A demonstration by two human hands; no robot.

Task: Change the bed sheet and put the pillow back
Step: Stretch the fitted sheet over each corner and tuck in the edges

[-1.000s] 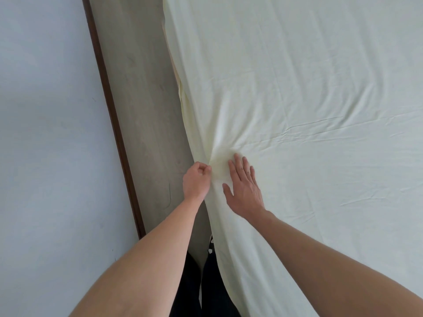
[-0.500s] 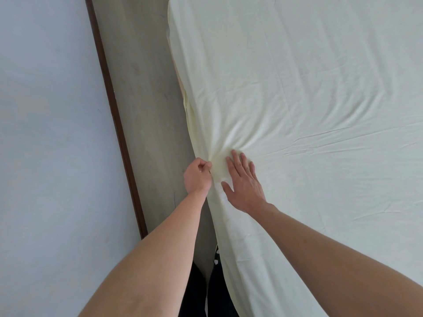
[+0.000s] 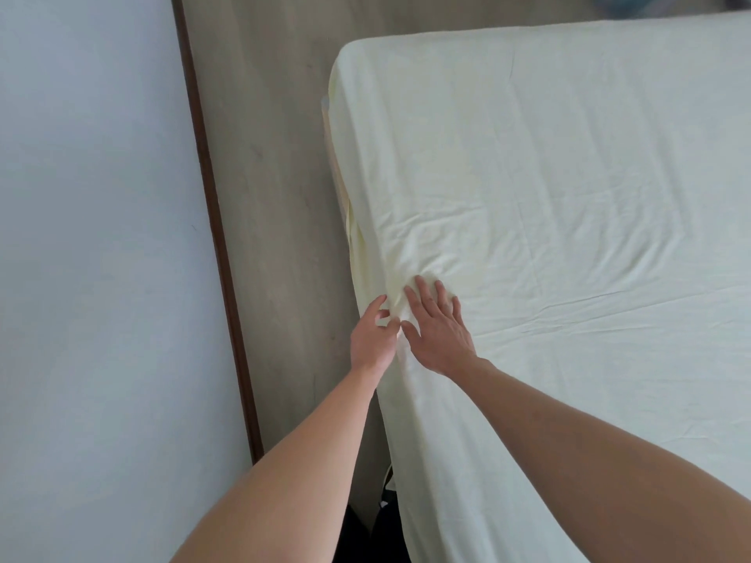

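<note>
Sheet [image 3: 548,197] spread over bed, left edge being tidied, no pillow in view

Pale yellow sheet covers the mattress; creases fan out from the left edge. Left hand [image 3: 374,339] at that edge, fingers loosely apart, cannot tell if pinching cloth. Right hand [image 3: 439,323] flat, spread, pressing the top just beside it. Judged step: tucking and smoothing. Next: pull slack down the side by the floor [image 3: 276,176]

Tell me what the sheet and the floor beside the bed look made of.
Sheet: thin woven fabric, likely cotton, pale yellow and matte; it creases finely around the hands. Floor: pale grey wood-look boards, laminate or vinyl perhaps, low sheen with faint grain.
</note>
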